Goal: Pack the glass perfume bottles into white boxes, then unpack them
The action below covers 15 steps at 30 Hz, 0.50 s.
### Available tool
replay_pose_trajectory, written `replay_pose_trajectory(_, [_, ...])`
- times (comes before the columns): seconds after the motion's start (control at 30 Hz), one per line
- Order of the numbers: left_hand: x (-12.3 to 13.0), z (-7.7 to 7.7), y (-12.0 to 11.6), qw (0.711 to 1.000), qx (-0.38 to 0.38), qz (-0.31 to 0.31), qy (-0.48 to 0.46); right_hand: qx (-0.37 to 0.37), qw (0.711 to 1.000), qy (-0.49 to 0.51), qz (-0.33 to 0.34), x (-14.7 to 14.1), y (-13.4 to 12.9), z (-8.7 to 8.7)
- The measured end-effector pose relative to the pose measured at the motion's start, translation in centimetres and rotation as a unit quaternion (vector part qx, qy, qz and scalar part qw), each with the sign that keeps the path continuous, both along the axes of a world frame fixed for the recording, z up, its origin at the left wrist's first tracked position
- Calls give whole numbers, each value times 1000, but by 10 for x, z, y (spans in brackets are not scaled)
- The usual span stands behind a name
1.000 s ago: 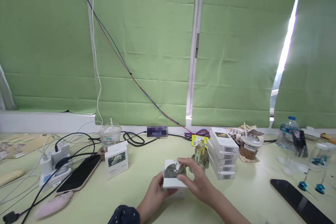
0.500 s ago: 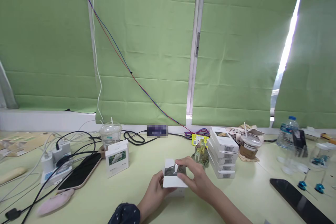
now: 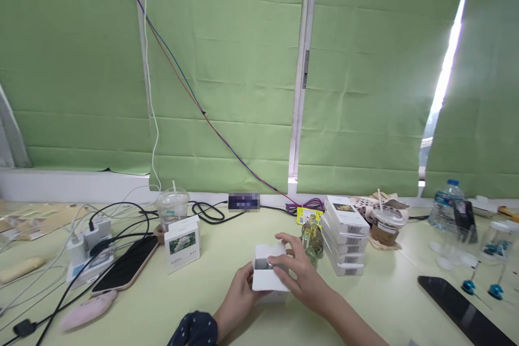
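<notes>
A small white box (image 3: 270, 281) with its top open is held above the table by my left hand (image 3: 239, 292), whose fingers wrap its left side. The fingers of my right hand (image 3: 298, 273) reach in at the opening and pinch a small silvery item (image 3: 270, 263) there, only partly visible. Another white box with a flower picture (image 3: 182, 244) stands to the left. Right of my hands are small greenish bottles (image 3: 312, 238) and a stack of white boxes (image 3: 346, 235).
At the left lie a phone (image 3: 125, 265), a pink object (image 3: 89, 311) and tangled cables around a power strip (image 3: 90, 262). Plastic cups (image 3: 172, 208), (image 3: 386, 224) stand farther back. A water bottle (image 3: 445, 205) and a black phone (image 3: 466, 311) are at the right.
The dark contents seen at the box opening no longer show; its pale interior and a silvery item are visible. My right fingers have shifted slightly and lifted at the index finger.
</notes>
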State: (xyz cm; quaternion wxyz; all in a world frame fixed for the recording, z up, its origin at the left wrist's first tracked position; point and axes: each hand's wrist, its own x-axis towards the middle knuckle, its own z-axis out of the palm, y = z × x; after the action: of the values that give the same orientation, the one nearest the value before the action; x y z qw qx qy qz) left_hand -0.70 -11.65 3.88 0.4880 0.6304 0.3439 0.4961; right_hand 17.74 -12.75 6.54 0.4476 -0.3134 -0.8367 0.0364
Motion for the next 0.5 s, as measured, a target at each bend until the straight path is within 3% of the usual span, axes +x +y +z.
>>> replay_pose_trajectory(0.33, [-1, -3, 1, 1000, 9, -2, -4, -23, 999, -33, 6, 2, 2, -1])
replay_pose_trajectory(0.5, [0, -2, 0, 1000, 19, -2, -4, 16, 999, -34, 18, 2, 0, 1])
